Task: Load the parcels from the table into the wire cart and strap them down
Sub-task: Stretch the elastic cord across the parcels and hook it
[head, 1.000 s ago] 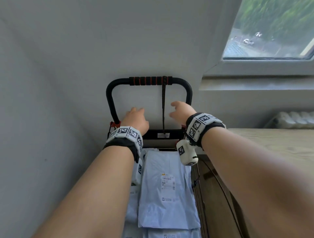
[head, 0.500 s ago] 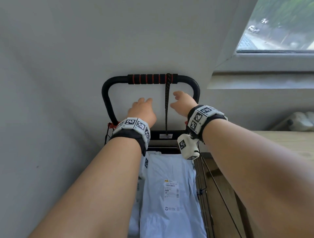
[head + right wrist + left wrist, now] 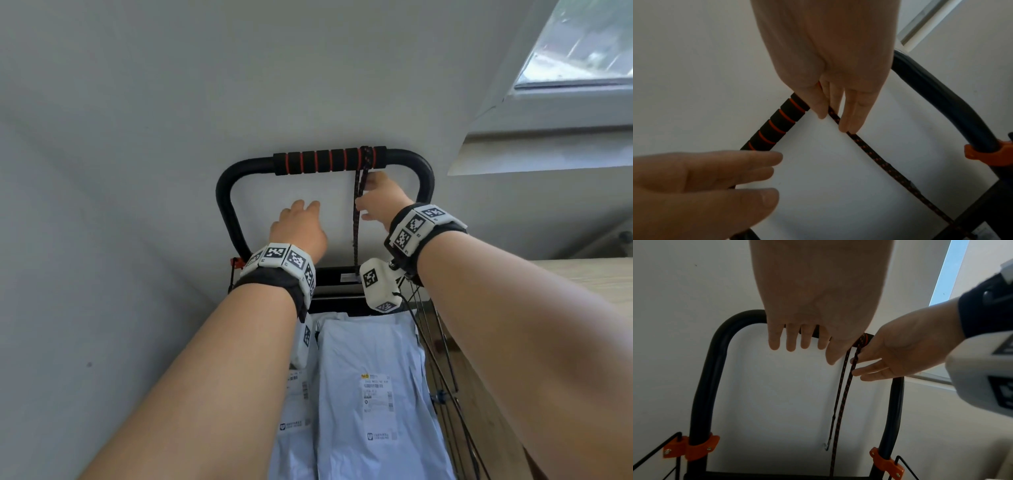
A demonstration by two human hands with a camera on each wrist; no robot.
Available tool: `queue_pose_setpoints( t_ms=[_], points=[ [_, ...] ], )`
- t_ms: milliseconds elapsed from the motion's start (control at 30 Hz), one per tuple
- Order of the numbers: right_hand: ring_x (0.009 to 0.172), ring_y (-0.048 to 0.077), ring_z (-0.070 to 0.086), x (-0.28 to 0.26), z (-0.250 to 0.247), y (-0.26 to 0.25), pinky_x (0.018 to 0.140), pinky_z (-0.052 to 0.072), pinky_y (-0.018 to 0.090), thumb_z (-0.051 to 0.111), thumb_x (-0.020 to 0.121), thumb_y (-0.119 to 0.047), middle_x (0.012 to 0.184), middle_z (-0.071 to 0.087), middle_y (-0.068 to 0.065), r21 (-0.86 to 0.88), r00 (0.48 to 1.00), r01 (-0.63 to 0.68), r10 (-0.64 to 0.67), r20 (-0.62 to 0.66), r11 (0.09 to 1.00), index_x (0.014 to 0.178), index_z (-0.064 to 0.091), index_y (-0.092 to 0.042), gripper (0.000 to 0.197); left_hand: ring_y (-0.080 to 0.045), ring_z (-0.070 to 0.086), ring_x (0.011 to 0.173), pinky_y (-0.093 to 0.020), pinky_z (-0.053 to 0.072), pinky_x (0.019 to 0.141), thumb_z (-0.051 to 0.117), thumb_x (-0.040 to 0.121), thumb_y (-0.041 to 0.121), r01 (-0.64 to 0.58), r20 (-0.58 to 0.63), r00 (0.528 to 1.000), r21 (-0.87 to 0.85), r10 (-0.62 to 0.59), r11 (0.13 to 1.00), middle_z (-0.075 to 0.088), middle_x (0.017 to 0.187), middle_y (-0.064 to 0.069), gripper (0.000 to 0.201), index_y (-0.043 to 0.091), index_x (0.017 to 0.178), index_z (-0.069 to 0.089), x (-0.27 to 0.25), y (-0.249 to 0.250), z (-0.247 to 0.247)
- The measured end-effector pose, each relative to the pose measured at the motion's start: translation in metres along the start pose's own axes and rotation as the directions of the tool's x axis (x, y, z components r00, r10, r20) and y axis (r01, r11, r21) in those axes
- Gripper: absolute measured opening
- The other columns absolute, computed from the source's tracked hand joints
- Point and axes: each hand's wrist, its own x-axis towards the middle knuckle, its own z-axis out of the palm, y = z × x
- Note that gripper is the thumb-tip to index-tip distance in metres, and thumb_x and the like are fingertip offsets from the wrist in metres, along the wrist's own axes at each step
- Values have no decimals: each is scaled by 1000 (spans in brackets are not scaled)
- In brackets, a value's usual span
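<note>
- The right hand (image 3: 378, 198) sits just right of centre in the upper half of the head view, its thumb and fingertips (image 3: 846, 128) pinching the strap (image 3: 356, 219) a little below the cart's handle bar.
- The left hand (image 3: 299, 229) hovers just left of centre, beside the strap but apart from it, fingers straight and relaxed, holding nothing.
- The strap is a thin black cord with orange flecks; it is looped over the right end of the foam grip (image 3: 329, 161) and its long axis runs almost straight down the frame towards the cart's back panel.
- In the left wrist view the strap hangs as two strands side by side, and the shorter strand ends in a small metal hook (image 3: 826, 447) that dangles free, pointing down.
- The handle (image 3: 229, 202) is a black tube bent into an arch, upright against the pale wall, held to the wire cart (image 3: 442, 370) by orange clamps (image 3: 701, 446).
- The parcels (image 3: 370, 394), pale grey mailer bags with white labels, lie flat in the cart at bottom centre, their long sides running up the frame towards the handle.
- A wooden table (image 3: 589, 277) edges in at mid right, and a window (image 3: 582, 44) fills the upper right corner.
</note>
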Motion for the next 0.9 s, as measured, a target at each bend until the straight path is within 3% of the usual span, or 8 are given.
queue_pose_setpoints(
  t_ms=[167,267,400,533,700,800,900],
  points=[
    [79,28,63,-2,5,3,85,55,48,48,95,-17,100,68,18,-33,989,12,-17,-146,999,111,58,-5,23,-30,35,133,-41,37,104,43,94,14,5,-2,1000,-14,-5,1000,31,150,-9,55,16,147,30,-2,-7,-2],
    [63,16,55,-19,2,1,69,52,37,47,97,-21,89,66,12,-60,986,42,-51,-159,997,114,59,-10,24,-29,36,132,-41,37,103,41,94,13,11,-14,1000,-31,-11,999,34,149,-10,53,15,146,32,-8,-7,-8],
    [72,18,56,-47,-7,-5,72,51,34,49,96,-17,87,62,5,-111,990,47,-61,-127,993,115,63,-12,24,-30,43,127,-40,39,99,38,95,12,16,-31,999,-35,-17,999,45,140,-11,47,15,142,38,-22,-3,-21],
    [66,12,52,-83,-21,-16,55,43,20,43,95,-4,75,55,-7,-203,994,49,-67,-86,978,107,66,-16,29,-29,43,127,-41,40,100,38,96,12,0,-40,999,-58,-2,998,46,140,-11,48,18,144,36,-42,4,-36],
    [75,15,53,-138,-29,-26,74,49,28,44,95,1,95,59,2,-378,997,76,-68,34,923,117,67,-16,36,-30,43,129,-42,41,103,39,93,8,-81,-84,994,-85,74,993,44,143,-9,58,28,147,31,-75,15,-50],
    [91,18,54,-171,-31,-26,92,50,35,46,96,-2,105,58,5,-416,996,81,-53,78,906,117,68,-18,34,-31,42,129,-43,41,103,38,89,4,-118,-87,990,-94,110,989,42,144,-9,66,36,146,32,-93,21,-56],
    [85,16,57,-199,-33,-21,89,50,32,47,96,-5,102,62,7,-385,995,89,-64,75,919,111,71,-17,31,-31,38,132,-45,40,105,36,86,-2,-174,-43,984,-74,171,982,35,148,-8,74,42,146,30,-110,28,-60]
  ],
)
